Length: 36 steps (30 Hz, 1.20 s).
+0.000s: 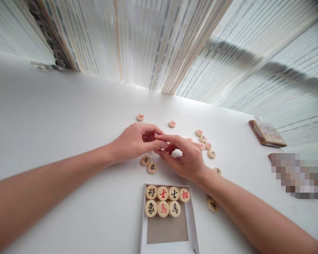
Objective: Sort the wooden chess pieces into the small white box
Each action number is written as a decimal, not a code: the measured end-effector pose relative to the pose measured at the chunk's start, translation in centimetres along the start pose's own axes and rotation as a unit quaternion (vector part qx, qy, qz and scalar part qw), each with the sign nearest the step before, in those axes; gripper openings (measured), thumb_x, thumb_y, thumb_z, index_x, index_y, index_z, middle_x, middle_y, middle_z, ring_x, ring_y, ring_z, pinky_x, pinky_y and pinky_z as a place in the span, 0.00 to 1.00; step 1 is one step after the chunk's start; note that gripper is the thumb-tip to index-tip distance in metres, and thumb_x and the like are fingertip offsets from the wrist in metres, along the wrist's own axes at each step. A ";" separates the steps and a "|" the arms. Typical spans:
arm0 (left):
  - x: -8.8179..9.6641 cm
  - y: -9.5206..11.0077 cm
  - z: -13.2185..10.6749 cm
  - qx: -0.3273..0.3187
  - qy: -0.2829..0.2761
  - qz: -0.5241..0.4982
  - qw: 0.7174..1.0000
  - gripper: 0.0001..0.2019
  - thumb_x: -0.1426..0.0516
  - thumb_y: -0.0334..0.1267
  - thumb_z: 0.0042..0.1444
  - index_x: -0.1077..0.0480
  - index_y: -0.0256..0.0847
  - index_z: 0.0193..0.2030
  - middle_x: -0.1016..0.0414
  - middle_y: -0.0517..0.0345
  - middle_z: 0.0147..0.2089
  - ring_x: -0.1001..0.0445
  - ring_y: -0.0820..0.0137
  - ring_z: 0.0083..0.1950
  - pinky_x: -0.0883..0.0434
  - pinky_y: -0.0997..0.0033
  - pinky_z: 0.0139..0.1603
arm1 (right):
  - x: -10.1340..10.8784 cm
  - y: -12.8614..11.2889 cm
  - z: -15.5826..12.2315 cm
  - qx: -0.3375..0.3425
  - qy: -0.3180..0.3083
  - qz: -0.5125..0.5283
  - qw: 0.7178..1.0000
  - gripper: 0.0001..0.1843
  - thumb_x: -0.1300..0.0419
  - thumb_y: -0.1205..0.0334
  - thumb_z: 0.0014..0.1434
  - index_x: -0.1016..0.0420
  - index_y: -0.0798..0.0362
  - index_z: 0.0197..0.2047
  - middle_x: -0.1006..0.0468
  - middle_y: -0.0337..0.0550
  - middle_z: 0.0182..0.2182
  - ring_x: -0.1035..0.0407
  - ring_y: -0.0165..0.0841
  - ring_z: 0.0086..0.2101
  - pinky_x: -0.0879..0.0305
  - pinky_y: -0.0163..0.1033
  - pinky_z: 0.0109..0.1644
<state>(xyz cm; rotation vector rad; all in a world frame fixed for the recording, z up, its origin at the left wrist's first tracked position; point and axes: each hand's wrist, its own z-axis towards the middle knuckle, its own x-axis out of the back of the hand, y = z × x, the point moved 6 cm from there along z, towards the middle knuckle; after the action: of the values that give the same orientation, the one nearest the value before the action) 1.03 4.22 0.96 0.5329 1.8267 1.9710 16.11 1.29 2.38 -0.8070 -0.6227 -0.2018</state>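
My left hand (pixel 137 141) and my right hand (pixel 184 155) meet above the middle of the white table, fingertips touching. Both are closed in a pinch; whatever lies between the fingers is hidden. Just below them lie two xiangqi pieces with black characters, one piece (pixel 145 160) touching the other piece (pixel 152 167). Nearer to me stands an open shallow box (pixel 167 229). Its far end holds a row of xiangqi pieces (pixel 163 193), black and red, and a second, shorter row (pixel 163 209) in front, all face up.
Loose xiangqi pieces lie beyond my hands, such as a red one (pixel 140 117), and in a cluster (pixel 202 139) to the right. Another piece (pixel 212 204) is partly under my right forearm. A brown printed box (pixel 267 134) lies far right. String curtains (pixel 148 46) hang along the table's back edge.
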 end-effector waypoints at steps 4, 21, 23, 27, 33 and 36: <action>0.5 0.0 0.2 -0.001 0.013 -0.033 0.999 0.10 0.34 0.31 0.61 0.20 0.35 0.49 0.18 0.57 0.34 0.18 0.71 0.35 0.20 0.74 0.38 | 0.0 0.3 0.1 -0.021 -0.008 0.012 1.000 0.16 0.34 0.63 0.68 0.21 0.46 0.58 0.12 0.41 0.41 0.20 0.30 0.27 0.22 0.38 0.33; 1.1 -0.8 0.0 0.033 0.059 -0.037 0.997 0.15 0.31 0.37 0.61 0.20 0.33 0.52 0.11 0.46 0.40 0.12 0.62 0.37 0.15 0.68 0.38 | 0.0 3.8 0.6 -0.190 0.021 0.230 0.954 0.11 0.23 0.57 0.59 0.15 0.52 0.41 0.20 0.39 0.33 0.26 0.28 0.23 0.29 0.35 0.24; 1.2 -0.9 0.0 0.038 0.073 -0.032 0.996 0.16 0.30 0.39 0.61 0.19 0.32 0.51 0.11 0.46 0.39 0.12 0.60 0.38 0.14 0.67 0.37 | 0.0 3.8 0.6 -0.201 0.019 0.243 0.949 0.11 0.23 0.57 0.59 0.15 0.53 0.41 0.20 0.38 0.27 0.26 0.28 0.22 0.29 0.35 0.24; 1.2 -0.9 0.0 0.031 0.070 -0.035 0.996 0.17 0.29 0.39 0.60 0.20 0.31 0.51 0.12 0.44 0.38 0.12 0.60 0.39 0.14 0.67 0.39 | 0.1 3.8 0.7 -0.211 0.019 0.250 0.945 0.11 0.23 0.57 0.58 0.14 0.54 0.41 0.19 0.38 0.24 0.27 0.29 0.21 0.29 0.35 0.24; 1.2 -0.9 -0.1 0.027 0.065 -0.028 0.997 0.16 0.30 0.38 0.61 0.20 0.31 0.53 0.12 0.46 0.36 0.12 0.60 0.37 0.14 0.66 0.39 | 0.0 3.6 1.1 -0.218 0.004 0.276 0.936 0.10 0.24 0.56 0.59 0.12 0.53 0.40 0.19 0.39 0.25 0.27 0.28 0.23 0.28 0.33 0.25; 1.1 -0.9 -0.1 0.029 0.068 -0.027 0.997 0.16 0.30 0.37 0.61 0.20 0.32 0.53 0.12 0.47 0.35 0.12 0.60 0.36 0.14 0.66 0.38 | 0.1 3.6 1.2 -0.217 -0.006 0.276 0.936 0.10 0.26 0.56 0.61 0.11 0.53 0.41 0.19 0.40 0.26 0.28 0.27 0.23 0.29 0.33 0.26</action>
<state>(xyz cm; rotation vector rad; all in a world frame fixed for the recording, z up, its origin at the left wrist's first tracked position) 0.03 4.80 0.06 0.3707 1.9634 1.9659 17.07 4.64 0.87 -1.3792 -0.3424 0.1900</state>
